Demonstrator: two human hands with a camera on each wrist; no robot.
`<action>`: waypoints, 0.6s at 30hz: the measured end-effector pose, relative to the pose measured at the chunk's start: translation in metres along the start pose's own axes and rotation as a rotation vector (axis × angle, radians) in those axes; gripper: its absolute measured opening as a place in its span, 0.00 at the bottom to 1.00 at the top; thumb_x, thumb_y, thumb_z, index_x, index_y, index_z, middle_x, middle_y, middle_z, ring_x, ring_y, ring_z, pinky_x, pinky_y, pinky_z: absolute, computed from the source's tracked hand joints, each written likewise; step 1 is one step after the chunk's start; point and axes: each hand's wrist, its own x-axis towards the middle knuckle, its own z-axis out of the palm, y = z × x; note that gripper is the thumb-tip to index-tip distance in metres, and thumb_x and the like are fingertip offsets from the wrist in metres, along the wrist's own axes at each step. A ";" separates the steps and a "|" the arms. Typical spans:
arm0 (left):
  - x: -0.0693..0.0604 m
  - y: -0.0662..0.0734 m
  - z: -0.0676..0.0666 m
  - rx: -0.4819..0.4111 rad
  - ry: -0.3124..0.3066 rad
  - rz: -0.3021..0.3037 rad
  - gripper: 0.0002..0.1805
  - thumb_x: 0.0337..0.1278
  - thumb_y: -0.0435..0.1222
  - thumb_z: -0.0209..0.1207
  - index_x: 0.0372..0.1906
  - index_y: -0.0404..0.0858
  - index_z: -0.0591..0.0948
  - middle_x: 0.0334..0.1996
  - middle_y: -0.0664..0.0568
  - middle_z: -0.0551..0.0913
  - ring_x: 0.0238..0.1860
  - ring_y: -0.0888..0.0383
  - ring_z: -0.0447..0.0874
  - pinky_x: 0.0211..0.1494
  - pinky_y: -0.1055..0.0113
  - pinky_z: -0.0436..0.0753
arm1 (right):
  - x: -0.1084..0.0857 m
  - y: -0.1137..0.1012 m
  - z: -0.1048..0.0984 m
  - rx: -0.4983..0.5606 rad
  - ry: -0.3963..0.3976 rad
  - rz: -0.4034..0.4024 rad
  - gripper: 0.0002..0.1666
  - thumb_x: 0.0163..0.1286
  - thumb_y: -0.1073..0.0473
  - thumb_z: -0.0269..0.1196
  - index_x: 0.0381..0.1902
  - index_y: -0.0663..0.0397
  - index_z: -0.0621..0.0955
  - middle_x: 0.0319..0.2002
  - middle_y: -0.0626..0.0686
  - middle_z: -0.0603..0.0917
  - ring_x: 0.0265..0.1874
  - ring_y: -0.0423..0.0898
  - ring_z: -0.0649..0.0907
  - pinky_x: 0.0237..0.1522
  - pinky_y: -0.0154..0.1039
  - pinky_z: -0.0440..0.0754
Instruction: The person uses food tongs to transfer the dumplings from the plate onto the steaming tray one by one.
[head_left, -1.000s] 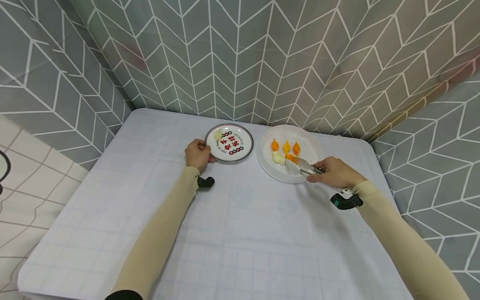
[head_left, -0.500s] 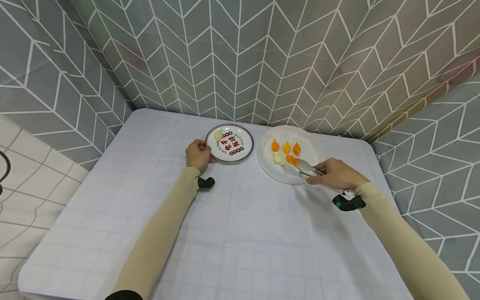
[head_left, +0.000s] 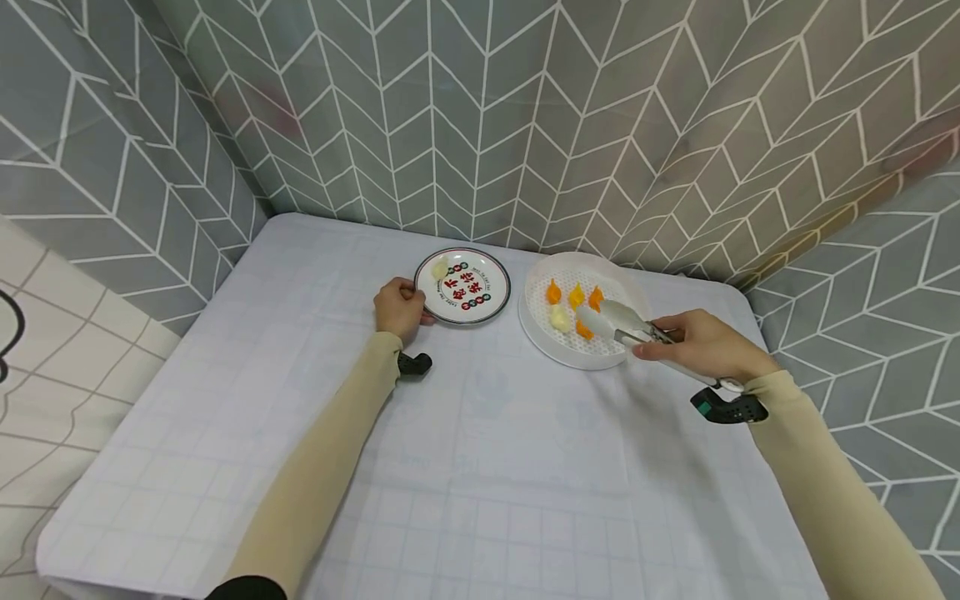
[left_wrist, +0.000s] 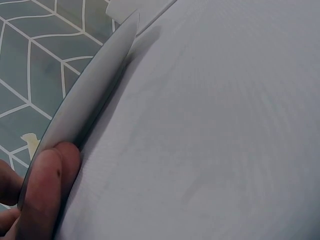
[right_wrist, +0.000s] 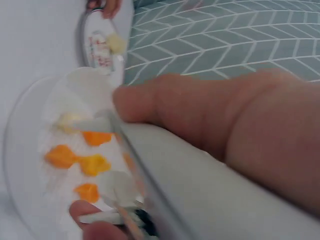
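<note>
My left hand [head_left: 400, 309] pinches the near-left rim of a white plate [head_left: 487, 279] with red lettering and a dark edge. A pale yellow dumpling-like piece [head_left: 439, 268] lies on that plate. My right hand [head_left: 701, 343] holds metal tongs [head_left: 626, 321] above a round white steamer tray [head_left: 536, 337]; their tips stand apart with nothing seen between them. On the tray lie a pale yellow piece [head_left: 560, 318], a yellow one [head_left: 576, 296] and several orange ones [head_left: 553, 292]. The tongs partly cover the lowest orange piece [head_left: 583, 331].
A white cloth covers the table [head_left: 480, 467]. Behind it hangs a grey patterned curtain [head_left: 450, 125], close to the plate and tray. The plate and the tray stand side by side with a narrow gap between them.
My right hand and the tongs have risen and drawn back to the right, off the lowest orange piece, which stays on the tray. My left hand stays on the plate's rim.
</note>
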 end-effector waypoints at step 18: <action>-0.004 0.002 0.000 0.001 -0.009 -0.012 0.17 0.75 0.30 0.53 0.62 0.26 0.75 0.40 0.40 0.79 0.19 0.61 0.86 0.28 0.68 0.92 | 0.075 -0.097 0.063 0.200 0.258 -0.132 0.25 0.69 0.41 0.70 0.51 0.55 0.85 0.32 0.51 0.84 0.28 0.47 0.78 0.30 0.37 0.75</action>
